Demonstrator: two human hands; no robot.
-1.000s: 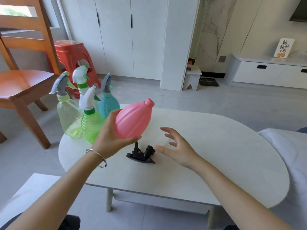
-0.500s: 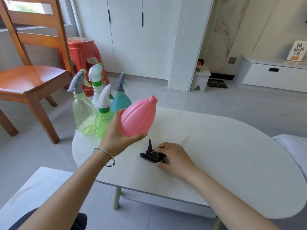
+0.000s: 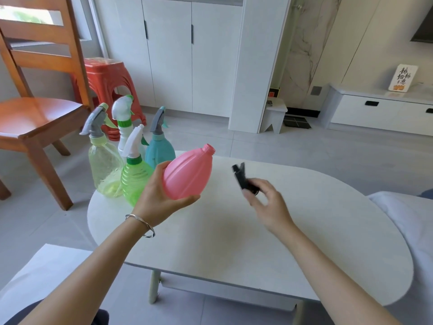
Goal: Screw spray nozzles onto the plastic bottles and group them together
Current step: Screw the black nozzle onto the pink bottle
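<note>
Above the white oval table (image 3: 234, 242), L hand (image 3: 161, 195) is wrapped round the base of the pink bottle (image 3: 188, 173), holding it tilted w/ the open threaded neck pointing up and to the right, no nozzle on it. R hand (image 3: 267, 202) is off to the right of the bottle, apart from it, fingers pinched closed on the black spray nozzle (image 3: 242, 178); nozzle is lifted clear of the tabletop and motion-blurred, so its exact orientation is hard to read. At the far left end of the table stand four bottles w/ nozzles already on, close together: pale yellow bottle (image 3: 104, 170) w/ grey head, bright green bottle (image 3: 134, 177) w/ white head in front, white bottle (image 3: 124, 134) behind them, teal bottle (image 3: 159, 153) w/ grey head. A silver bangle (image 3: 140, 221) sits on the L wrist. Wooden chair (image 3: 39, 113) and red plastic stool (image 3: 110, 83) are on the floor beyond the table's left end.
</note>
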